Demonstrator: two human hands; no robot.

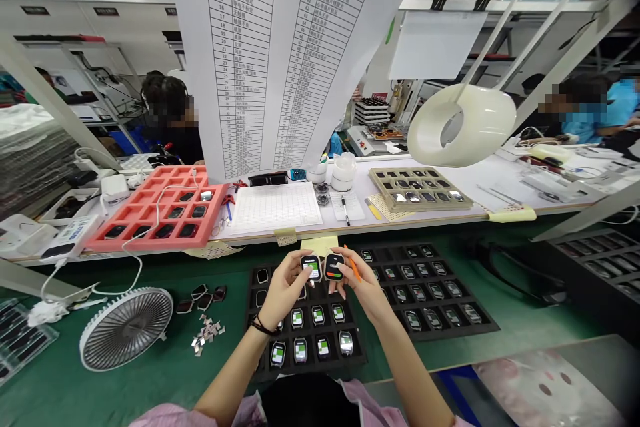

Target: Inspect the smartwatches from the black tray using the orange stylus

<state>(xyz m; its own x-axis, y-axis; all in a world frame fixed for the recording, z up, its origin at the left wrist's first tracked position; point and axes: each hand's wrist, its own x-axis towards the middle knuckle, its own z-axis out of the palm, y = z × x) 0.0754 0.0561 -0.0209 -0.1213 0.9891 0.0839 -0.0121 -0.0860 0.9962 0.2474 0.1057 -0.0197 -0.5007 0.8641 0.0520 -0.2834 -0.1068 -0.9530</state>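
My left hand [287, 283] grips a smartwatch [311, 267] with a lit white and green screen, the thumb resting on its face. In my right hand [364, 290] is a second smartwatch [334, 266], its screen dark with red and green marks, the thumb on its lower edge. An orange pen-like stick [353, 263] also sits between the fingers of that hand. Both watches are side by side above a black foam tray [310, 330] with several lit watches in its slots. To the right lies another black tray [430, 300] of watches.
A red foam tray [150, 200], a paper form [280, 205] and a beige tray [420, 190] occupy the raised shelf. A white fan [127, 328] stands left of the trays, near loose watches [200, 293]. A tape roll [463, 125] hangs at upper right, beside a hanging printed list [295, 60].
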